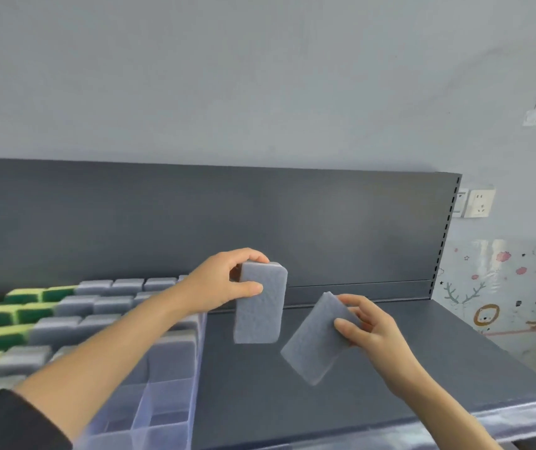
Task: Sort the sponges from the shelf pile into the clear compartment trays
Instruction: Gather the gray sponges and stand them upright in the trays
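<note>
My left hand (224,280) grips the top of a grey sponge (258,306) that hangs upright above the dark shelf (390,368). My right hand (367,326) holds a second grey sponge (315,339), tilted, just to the right of the first and a little lower. The two sponges are apart. To the left lies a clear compartment tray (166,401), with grey sponges (98,303) and green-and-yellow sponges (7,316) standing in its rows; the compartments nearest me show no sponges. My left forearm crosses over the tray.
A dark back panel (260,222) rises behind the shelf. The shelf's front edge (487,420) runs at the lower right. A wall socket (479,203) and a patterned wall sticker (513,287) sit to the right.
</note>
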Demonstrator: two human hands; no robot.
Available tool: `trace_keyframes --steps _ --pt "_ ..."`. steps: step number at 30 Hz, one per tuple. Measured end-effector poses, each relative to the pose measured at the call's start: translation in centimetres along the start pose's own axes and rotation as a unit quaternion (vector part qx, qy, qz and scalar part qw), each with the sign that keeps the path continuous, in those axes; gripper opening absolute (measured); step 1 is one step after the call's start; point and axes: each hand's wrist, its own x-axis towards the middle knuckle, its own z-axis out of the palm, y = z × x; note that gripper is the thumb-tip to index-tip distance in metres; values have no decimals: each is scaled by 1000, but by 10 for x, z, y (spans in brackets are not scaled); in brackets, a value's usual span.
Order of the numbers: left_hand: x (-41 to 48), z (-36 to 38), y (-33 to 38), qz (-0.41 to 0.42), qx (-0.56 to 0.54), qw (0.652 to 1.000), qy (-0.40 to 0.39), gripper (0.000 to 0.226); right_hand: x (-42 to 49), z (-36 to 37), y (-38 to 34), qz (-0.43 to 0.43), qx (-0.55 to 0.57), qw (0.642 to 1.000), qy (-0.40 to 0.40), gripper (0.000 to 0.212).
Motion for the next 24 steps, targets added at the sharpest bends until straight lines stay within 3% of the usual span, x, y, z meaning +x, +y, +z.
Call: trace_keyframes --steps 7,16,24 --pt "-82 -65 -34 -45 -5 998 53 27 -2 84 -21 -26 23 997 -66 26" --pt "-155 -84 -77 -67 4 992 108 34 -4 158 -21 -33 3 997 -74 33" --pt "-177 -68 -95 -76 38 993 88 33 -4 187 -8 -73 -126 984 -103 44"
